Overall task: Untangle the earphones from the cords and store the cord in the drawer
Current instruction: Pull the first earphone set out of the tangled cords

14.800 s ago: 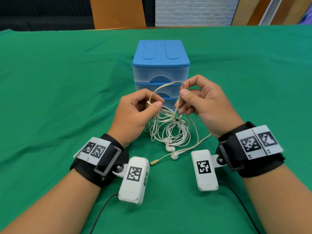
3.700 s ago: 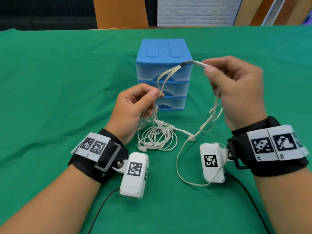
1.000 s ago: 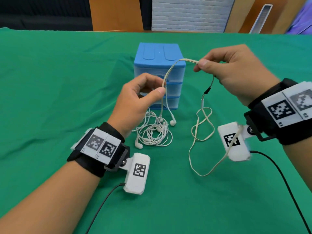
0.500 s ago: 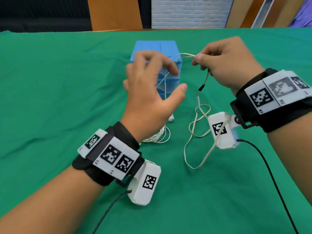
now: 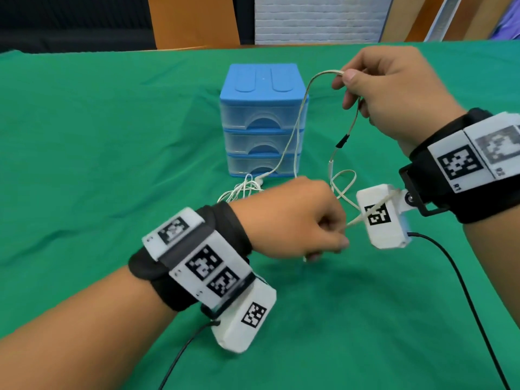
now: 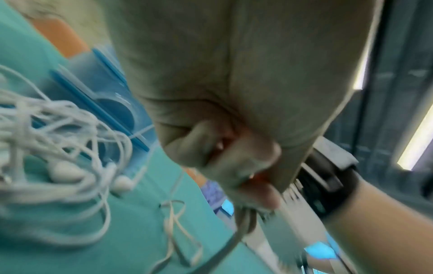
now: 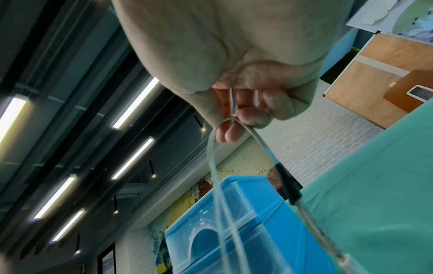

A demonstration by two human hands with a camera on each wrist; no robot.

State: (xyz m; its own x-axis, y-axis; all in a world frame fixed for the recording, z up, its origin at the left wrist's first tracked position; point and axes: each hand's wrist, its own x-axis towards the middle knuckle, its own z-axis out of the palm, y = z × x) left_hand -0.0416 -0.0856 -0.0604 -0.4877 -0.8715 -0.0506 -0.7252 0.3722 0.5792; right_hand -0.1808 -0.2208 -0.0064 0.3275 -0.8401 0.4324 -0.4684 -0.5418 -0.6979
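— So where is the cord (image 5: pixel 298 128) sitting?

— It is hanging from the right hand (image 5: pixel 394 91), which is pinching its bend between thumb and fingers, raised just right of the blue drawer unit (image 5: pixel 263 119). Its lower run is passing into the left hand (image 5: pixel 295 218), whose fingers are curling round it.

— And the earphones (image 6: pixel 65 140)?

— They are lying in a white tangle on the green tablecloth (image 5: pixel 112 164), just in front of the bottom drawer, near the table's middle.

— Are the drawers opening?

— No, all three are sitting closed.
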